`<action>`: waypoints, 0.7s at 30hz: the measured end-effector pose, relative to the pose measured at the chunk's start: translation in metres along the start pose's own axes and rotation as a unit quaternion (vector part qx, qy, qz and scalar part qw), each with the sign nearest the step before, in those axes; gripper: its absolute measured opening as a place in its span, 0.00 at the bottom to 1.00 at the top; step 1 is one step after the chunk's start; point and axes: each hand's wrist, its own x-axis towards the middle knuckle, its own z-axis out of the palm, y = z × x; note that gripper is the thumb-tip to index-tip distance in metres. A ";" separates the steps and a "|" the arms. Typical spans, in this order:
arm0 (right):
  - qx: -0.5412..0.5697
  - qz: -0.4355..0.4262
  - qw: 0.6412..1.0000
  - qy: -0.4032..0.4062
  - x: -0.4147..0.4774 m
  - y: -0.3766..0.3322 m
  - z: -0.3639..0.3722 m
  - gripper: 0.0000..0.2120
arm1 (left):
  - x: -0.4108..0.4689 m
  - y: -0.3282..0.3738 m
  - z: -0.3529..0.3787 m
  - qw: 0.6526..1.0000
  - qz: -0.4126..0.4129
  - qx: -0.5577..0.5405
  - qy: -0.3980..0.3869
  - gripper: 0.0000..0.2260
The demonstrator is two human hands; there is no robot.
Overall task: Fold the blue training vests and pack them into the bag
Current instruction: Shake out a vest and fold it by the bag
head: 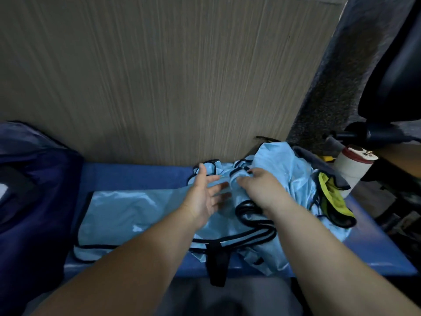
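Here, the left hand is spread, thumb up and fingers straight, hovering low over pale blue cloth; whether it touches the cloth cannot be told. Just beside it, the right hand curls its fingers around a bunched fold of the same shiny material and grips it.

Under both forearms lies one blue vest, spread mostly flat on the blue surface. It is glossy light blue with narrow black binding along its edges. Its right part runs into a rumpled heap of blue vests, which piles up toward the back right of the surface, with loops of black trim showing. A black strap hangs over the front edge.

A yellow-green vest lies crumpled against the right side of the heap. Behind it stands a white cylinder with a red top. A wood-grain panel rises at the back. At far left sits a dark navy bulk, too dim to identify.
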 end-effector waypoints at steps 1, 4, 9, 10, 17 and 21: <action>-0.024 -0.007 1.000 0.001 -0.001 0.000 0.012 0.14 | -0.002 0.003 -0.004 1.000 -0.010 0.018 0.010 0.32; -0.068 -0.019 0.997 -0.001 -0.006 0.004 0.042 0.15 | -0.007 0.007 -0.016 0.996 -0.037 0.079 -0.002 0.30; -0.096 -0.038 0.993 -0.063 -0.011 0.012 0.065 0.18 | -0.007 -0.001 -0.034 0.985 -0.024 0.173 0.015 0.25; -0.092 -0.040 0.992 -0.073 -0.012 0.013 0.065 0.21 | -0.005 -0.004 -0.036 0.981 -0.018 0.189 0.032 0.28; -0.096 -0.058 0.992 -0.062 -0.017 0.027 0.051 0.28 | -0.001 -0.012 -0.040 0.961 0.002 0.272 0.057 0.21; -0.230 -0.133 0.963 0.035 -0.017 0.039 0.040 0.22 | -0.009 -0.008 -0.036 0.944 0.031 0.326 0.047 0.32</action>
